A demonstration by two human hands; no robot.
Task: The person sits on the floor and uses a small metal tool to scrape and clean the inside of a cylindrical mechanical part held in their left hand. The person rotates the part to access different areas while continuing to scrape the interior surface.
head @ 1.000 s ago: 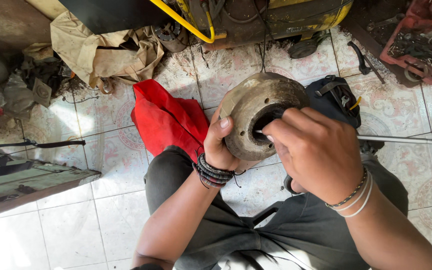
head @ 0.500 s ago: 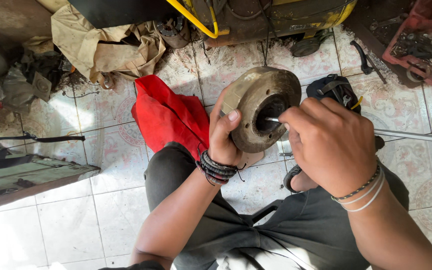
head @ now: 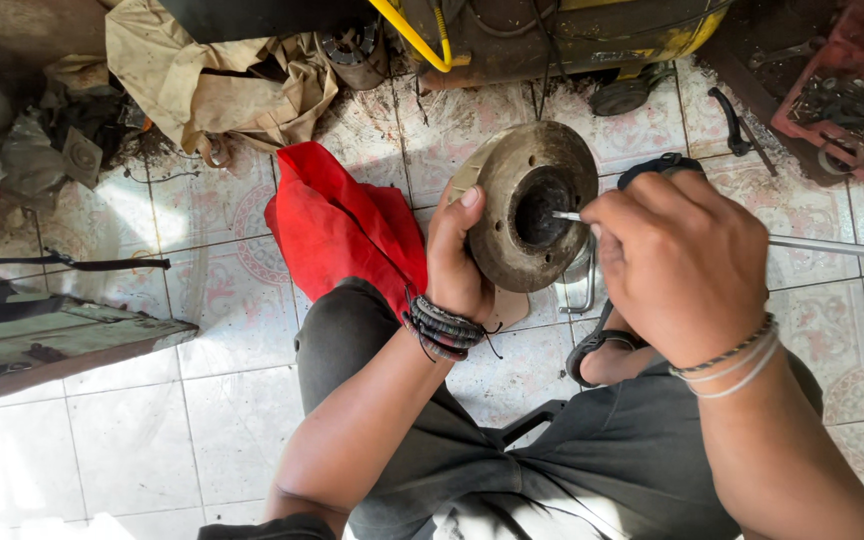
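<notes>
Since a second ago, right hand (head: 687, 265) has drawn back, fist closed on a thin rod (head: 568, 217) whose tip sits in the hub (head: 532, 205) bore. Left hand (head: 457, 260) clamps the hub's rim, bore facing up toward the person. Rod's long axis runs sideways; probing inside seems underway, needing steady aim.

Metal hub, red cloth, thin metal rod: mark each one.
metal hub (head: 504, 190), head view, on its rusty flange.
red cloth (head: 337, 225), head view, on its middle fold.
thin metal rod (head: 832, 248), head view, on its bare shaft.
</notes>
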